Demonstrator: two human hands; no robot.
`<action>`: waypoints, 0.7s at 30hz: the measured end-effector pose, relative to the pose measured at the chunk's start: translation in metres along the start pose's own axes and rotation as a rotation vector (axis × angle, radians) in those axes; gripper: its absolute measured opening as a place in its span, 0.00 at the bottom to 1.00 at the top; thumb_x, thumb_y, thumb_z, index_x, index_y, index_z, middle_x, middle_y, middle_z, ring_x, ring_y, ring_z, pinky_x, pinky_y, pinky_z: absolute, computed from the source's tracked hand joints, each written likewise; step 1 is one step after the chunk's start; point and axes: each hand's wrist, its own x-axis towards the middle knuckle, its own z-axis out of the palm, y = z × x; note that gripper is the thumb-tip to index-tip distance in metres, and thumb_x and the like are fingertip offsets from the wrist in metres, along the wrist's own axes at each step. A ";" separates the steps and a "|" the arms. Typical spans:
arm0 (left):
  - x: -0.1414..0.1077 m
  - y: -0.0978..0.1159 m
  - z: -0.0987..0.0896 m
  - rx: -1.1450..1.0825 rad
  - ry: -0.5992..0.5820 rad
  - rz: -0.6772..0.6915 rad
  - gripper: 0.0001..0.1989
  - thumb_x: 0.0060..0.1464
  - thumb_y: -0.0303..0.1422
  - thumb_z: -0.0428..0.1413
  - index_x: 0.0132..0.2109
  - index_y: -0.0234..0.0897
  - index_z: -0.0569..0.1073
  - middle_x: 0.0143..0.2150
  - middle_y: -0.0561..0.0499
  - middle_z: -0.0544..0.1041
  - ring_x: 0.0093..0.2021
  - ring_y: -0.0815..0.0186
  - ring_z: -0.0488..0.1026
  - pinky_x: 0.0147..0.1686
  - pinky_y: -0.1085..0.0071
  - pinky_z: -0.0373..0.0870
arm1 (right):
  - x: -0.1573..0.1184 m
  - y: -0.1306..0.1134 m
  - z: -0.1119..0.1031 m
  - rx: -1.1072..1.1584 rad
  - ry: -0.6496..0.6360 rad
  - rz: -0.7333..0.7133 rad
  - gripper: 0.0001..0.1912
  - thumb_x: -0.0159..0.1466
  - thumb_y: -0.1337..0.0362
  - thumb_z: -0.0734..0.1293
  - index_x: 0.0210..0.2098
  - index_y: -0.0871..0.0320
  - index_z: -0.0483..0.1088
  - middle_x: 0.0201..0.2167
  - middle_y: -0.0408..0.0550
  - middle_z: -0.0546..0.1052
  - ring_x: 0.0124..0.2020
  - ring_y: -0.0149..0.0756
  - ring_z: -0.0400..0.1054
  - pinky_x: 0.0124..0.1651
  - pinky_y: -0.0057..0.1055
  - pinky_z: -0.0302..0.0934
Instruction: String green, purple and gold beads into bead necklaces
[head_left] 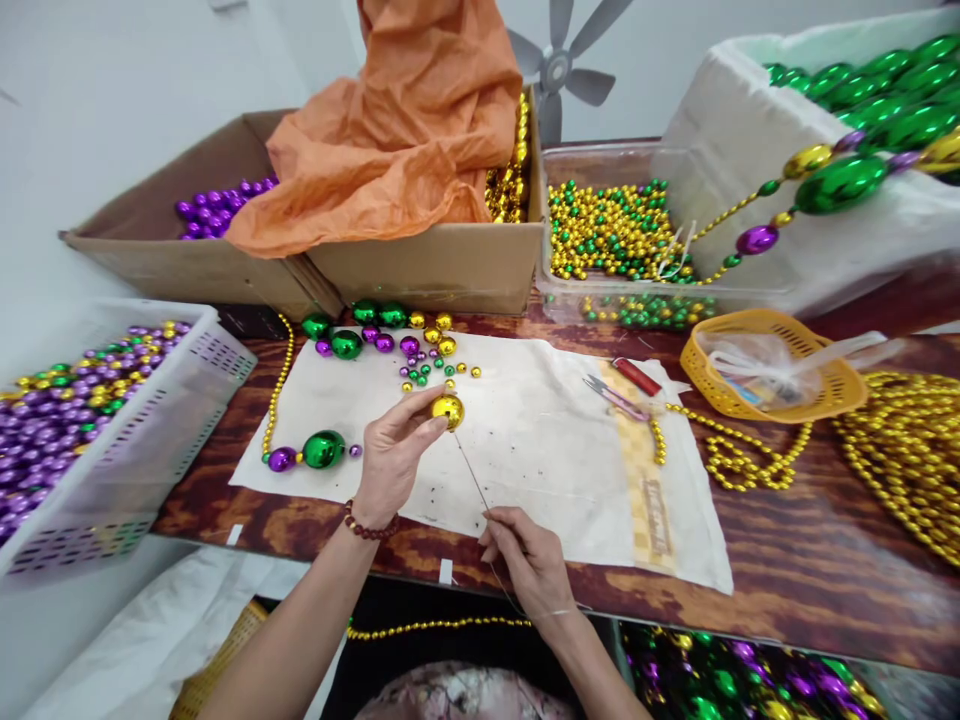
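Observation:
My left hand [394, 455] pinches a large gold bead [448, 411] above a white cloth [540, 440]. A thin needle or wire [472, 472] runs from the underside of that bead down to my right hand [525, 560], whose fingers are closed on it. Thread trails below the right hand toward the wrist. Beyond the left hand, loose gold, purple and green beads lie on the cloth. A strand of small gold beads [279, 390] runs along the cloth's left side, with a purple bead [283, 459] and a big green bead [324, 450] at its near end.
Cardboard boxes [420, 270] and a clear bead tub [600, 290] stand behind. A white basket [180, 400] is at left. On the right are pliers [616, 399], a red-handled tool [636, 376], an orange basket [772, 400] and gold bead strands [900, 450].

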 end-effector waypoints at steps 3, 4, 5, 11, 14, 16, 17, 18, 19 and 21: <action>0.000 0.002 0.002 -0.051 0.027 -0.044 0.17 0.46 0.34 0.71 0.46 0.43 0.84 0.49 0.47 0.83 0.47 0.64 0.79 0.47 0.71 0.76 | 0.000 0.000 0.000 -0.003 -0.002 0.010 0.09 0.72 0.64 0.60 0.42 0.58 0.72 0.27 0.43 0.78 0.22 0.28 0.74 0.27 0.23 0.69; 0.000 0.003 0.002 -0.061 0.029 -0.051 0.17 0.46 0.35 0.71 0.46 0.43 0.84 0.49 0.46 0.83 0.47 0.64 0.79 0.47 0.70 0.76 | 0.000 -0.001 0.000 -0.003 -0.002 0.011 0.09 0.72 0.63 0.60 0.42 0.58 0.72 0.27 0.44 0.78 0.21 0.28 0.74 0.27 0.23 0.69; 0.001 0.003 0.002 -0.068 0.027 -0.055 0.17 0.46 0.35 0.71 0.46 0.43 0.84 0.48 0.46 0.83 0.46 0.64 0.79 0.47 0.70 0.77 | 0.001 -0.001 0.000 -0.004 0.000 0.012 0.10 0.72 0.63 0.60 0.42 0.58 0.72 0.27 0.44 0.78 0.21 0.29 0.74 0.27 0.23 0.69; -0.002 0.001 0.003 -0.040 -0.006 -0.054 0.16 0.48 0.35 0.70 0.46 0.45 0.84 0.51 0.46 0.83 0.46 0.63 0.79 0.46 0.68 0.78 | 0.003 -0.006 0.003 0.012 0.020 0.025 0.10 0.72 0.62 0.60 0.41 0.57 0.72 0.26 0.43 0.78 0.21 0.29 0.73 0.27 0.23 0.69; -0.006 -0.001 0.005 -0.029 -0.031 -0.051 0.16 0.50 0.34 0.69 0.48 0.46 0.83 0.51 0.46 0.82 0.47 0.63 0.79 0.48 0.67 0.78 | 0.004 -0.004 0.006 0.018 0.026 0.012 0.09 0.72 0.62 0.60 0.41 0.56 0.71 0.26 0.43 0.79 0.21 0.29 0.74 0.28 0.23 0.69; -0.011 -0.002 0.006 -0.015 -0.050 -0.033 0.16 0.51 0.33 0.68 0.48 0.46 0.83 0.50 0.47 0.82 0.47 0.63 0.79 0.47 0.68 0.78 | 0.005 -0.003 0.009 0.028 0.034 0.004 0.09 0.73 0.62 0.60 0.42 0.56 0.71 0.27 0.43 0.79 0.22 0.29 0.74 0.29 0.24 0.69; -0.014 -0.002 0.007 0.002 -0.063 -0.023 0.16 0.52 0.33 0.68 0.49 0.46 0.83 0.51 0.47 0.82 0.48 0.63 0.78 0.47 0.69 0.78 | 0.006 -0.002 0.011 0.036 0.042 -0.002 0.08 0.73 0.63 0.60 0.42 0.56 0.71 0.27 0.43 0.79 0.22 0.29 0.75 0.29 0.24 0.69; -0.016 -0.002 0.008 0.020 -0.075 -0.014 0.15 0.53 0.33 0.67 0.49 0.45 0.83 0.51 0.47 0.81 0.48 0.63 0.78 0.46 0.69 0.78 | 0.007 -0.002 0.013 0.046 0.052 -0.011 0.08 0.73 0.63 0.60 0.43 0.56 0.70 0.27 0.43 0.79 0.22 0.29 0.75 0.29 0.24 0.70; -0.019 -0.002 0.009 0.036 -0.084 -0.007 0.15 0.53 0.32 0.66 0.50 0.45 0.83 0.52 0.47 0.81 0.49 0.62 0.78 0.47 0.70 0.78 | 0.008 -0.002 0.015 0.056 0.064 -0.019 0.08 0.73 0.63 0.60 0.43 0.56 0.70 0.27 0.43 0.79 0.22 0.30 0.75 0.29 0.24 0.70; -0.023 -0.001 0.011 0.054 -0.086 0.001 0.16 0.54 0.32 0.66 0.51 0.45 0.82 0.52 0.47 0.80 0.50 0.62 0.78 0.48 0.69 0.78 | 0.010 -0.004 0.018 0.064 0.072 -0.027 0.08 0.73 0.62 0.59 0.43 0.56 0.70 0.26 0.42 0.78 0.22 0.30 0.75 0.28 0.24 0.69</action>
